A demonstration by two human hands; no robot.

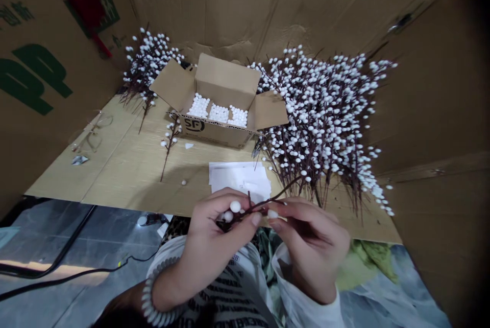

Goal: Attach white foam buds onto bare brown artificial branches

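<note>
My left hand is closed around a thin dark twig that carries a few white foam beads. My right hand pinches one white bead at the twig, just right of my left thumb. Both hands hover over my lap, in front of the near edge of the cardboard work surface. A beaded white bracelet circles my left wrist.
An open carton with white foam beads stands mid-table. A big heap of beaded twigs lies to its right, a smaller bunch at the back left. White paper sheets, a single beaded twig and glasses lie on the surface. Cardboard walls surround it.
</note>
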